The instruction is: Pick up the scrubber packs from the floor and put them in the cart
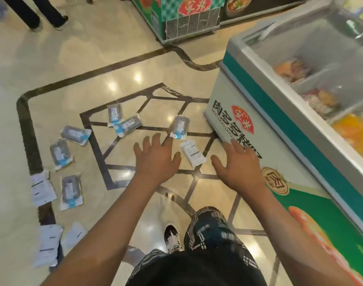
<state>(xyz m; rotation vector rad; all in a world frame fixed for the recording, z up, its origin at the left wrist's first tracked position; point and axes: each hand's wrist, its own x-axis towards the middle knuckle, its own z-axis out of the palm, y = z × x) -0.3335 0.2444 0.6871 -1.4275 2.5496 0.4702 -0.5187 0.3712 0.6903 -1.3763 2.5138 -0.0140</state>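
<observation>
Several scrubber packs lie scattered on the shiny tiled floor. Some show a grey scrubber with a blue tag, like the pack (179, 126) just beyond my hands and the overlapping pair (123, 122). Others lie face down, white, like the pack (192, 153) between my hands. More packs (71, 191) sit at the left. My left hand (156, 159) and my right hand (237, 164) both reach forward over the floor with fingers spread, holding nothing. No cart is in view.
A chest freezer (234, 120) with a glass lid stands close on the right, beside my right hand. Another freezer (186, 21) stands at the back. A person's legs (42, 13) are at the top left. My own leg and shoe (172, 238) are below.
</observation>
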